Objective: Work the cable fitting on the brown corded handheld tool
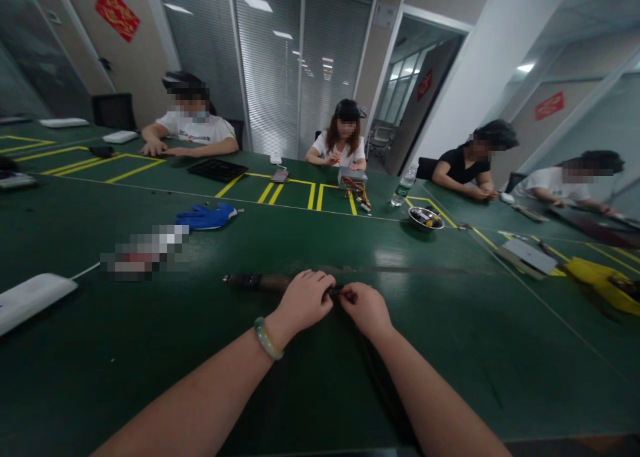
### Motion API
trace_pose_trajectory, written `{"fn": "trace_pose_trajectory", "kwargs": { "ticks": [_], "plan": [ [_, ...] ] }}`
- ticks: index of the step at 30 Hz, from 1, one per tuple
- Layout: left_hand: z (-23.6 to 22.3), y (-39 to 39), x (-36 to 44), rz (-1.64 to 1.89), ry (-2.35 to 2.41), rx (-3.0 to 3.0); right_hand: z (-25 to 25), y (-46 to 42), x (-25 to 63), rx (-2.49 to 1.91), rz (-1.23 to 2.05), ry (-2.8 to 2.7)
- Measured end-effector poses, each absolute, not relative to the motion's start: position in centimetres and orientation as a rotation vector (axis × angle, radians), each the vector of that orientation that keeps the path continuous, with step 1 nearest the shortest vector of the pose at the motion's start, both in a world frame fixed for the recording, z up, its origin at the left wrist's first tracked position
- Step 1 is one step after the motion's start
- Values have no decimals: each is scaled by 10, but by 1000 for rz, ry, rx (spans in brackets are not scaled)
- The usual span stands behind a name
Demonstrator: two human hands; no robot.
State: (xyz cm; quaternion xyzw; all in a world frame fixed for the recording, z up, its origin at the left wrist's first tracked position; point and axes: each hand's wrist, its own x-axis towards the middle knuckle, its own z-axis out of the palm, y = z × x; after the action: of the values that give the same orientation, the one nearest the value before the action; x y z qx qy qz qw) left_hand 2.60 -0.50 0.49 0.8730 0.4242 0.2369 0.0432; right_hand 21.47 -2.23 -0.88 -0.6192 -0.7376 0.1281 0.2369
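Left hand and right hand pinch a small dark item, half-hidden.

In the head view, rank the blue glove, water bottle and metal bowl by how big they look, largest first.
1. blue glove
2. The water bottle and metal bowl look alike, so I can't rank them.

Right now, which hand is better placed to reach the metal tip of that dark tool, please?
Left, probably: the left hand rests against the brown section, nearer the tip; the right hand is farther off.
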Motion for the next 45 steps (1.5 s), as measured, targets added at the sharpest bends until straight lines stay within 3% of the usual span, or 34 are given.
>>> {"fn": "trace_pose_trajectory", "kwargs": {
  "ticks": [24,33,45],
  "plan": [
    [-1,3,22,725,1196,2637,-6,-21,219,-1609,416,-2013],
    [-2,2,24,736,1228,2630,-11,-24,213,-1720,625,-1780],
    [0,2,25,727,1235,2625,-17,-24,209,-1728,545,-1765]
  ]
}}
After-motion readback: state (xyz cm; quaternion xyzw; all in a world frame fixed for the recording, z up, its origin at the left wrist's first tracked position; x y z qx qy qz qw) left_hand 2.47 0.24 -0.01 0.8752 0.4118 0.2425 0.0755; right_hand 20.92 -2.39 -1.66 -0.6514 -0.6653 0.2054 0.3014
